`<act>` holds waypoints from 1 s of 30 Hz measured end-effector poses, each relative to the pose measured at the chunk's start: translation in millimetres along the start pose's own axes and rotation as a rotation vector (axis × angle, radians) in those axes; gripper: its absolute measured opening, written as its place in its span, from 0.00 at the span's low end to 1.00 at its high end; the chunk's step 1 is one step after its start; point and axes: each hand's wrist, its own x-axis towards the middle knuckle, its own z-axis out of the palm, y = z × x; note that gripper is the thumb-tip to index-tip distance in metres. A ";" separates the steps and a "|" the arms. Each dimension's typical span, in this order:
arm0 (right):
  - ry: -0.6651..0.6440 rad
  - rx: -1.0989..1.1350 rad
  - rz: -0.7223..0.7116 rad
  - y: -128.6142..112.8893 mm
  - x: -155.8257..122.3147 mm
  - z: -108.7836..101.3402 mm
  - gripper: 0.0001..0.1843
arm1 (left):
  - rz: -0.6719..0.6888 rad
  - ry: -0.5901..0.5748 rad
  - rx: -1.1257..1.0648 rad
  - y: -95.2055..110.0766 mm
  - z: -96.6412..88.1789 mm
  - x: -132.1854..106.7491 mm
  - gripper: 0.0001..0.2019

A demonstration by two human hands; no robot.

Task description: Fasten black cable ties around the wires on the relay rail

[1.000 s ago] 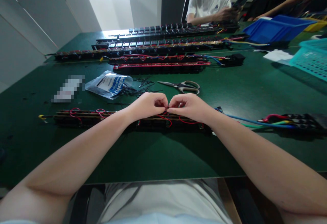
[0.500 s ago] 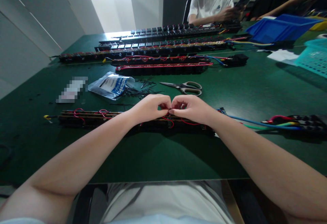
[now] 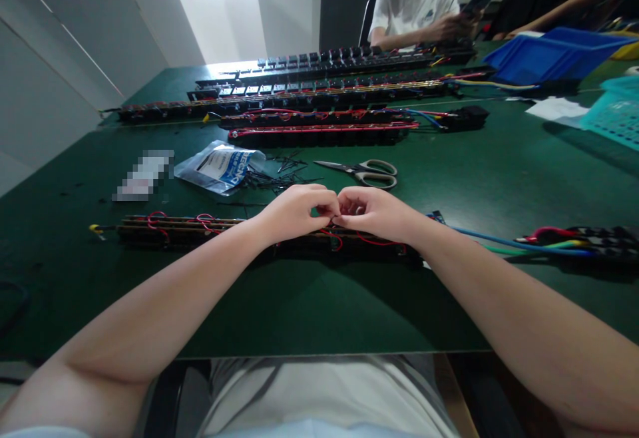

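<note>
A long black strip assembly [image 3: 164, 231] with red wire loops and brown rods lies across the green table in front of me. My left hand [image 3: 302, 210] and my right hand [image 3: 374, 212] meet over its middle, fingertips pinched together and touching. Whatever they pinch is too small and too covered to make out. Below the fingers, a red wire [image 3: 339, 241] curves down the strip's near side. Blue and green cables [image 3: 504, 235] run from its right end to a black connector block [image 3: 609, 245]. Just beyond my hands lie thin black cable ties [image 3: 279, 175] and scissors [image 3: 369, 172].
A clear plastic bag [image 3: 217, 166] with a blue label lies left of the scissors. Several similar wired strips [image 3: 319, 135] stretch across the back. At right are a blue bin [image 3: 554, 58], a turquoise basket [image 3: 616, 115] and white paper [image 3: 556, 110]. A person in a white shirt [image 3: 414, 12] sits opposite.
My hands stay pinched together at nearly the same spot on the strip, with only slight finger movement. The whole view has shifted a little.
</note>
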 end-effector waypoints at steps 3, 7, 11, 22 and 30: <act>0.032 -0.021 -0.017 0.4 -0.4 2.0 0.21 | -0.021 0.005 -0.020 -2.7 1.4 0.1 0.14; 0.127 -0.085 -0.067 -1.4 -1.8 5.3 0.21 | -0.075 0.006 -0.068 -4.8 2.6 0.3 0.15; 0.218 -0.158 -0.138 -4.3 -2.8 7.0 0.21 | -0.134 -0.003 -0.147 -6.0 2.1 0.2 0.15; 0.273 -0.249 -0.234 -7.0 -6.6 7.9 0.19 | -0.215 -0.074 -0.354 -17.8 3.2 3.8 0.15; 0.249 -0.179 -0.252 -5.9 -2.1 6.0 0.19 | -0.255 -0.116 -0.419 -17.4 -0.7 4.0 0.15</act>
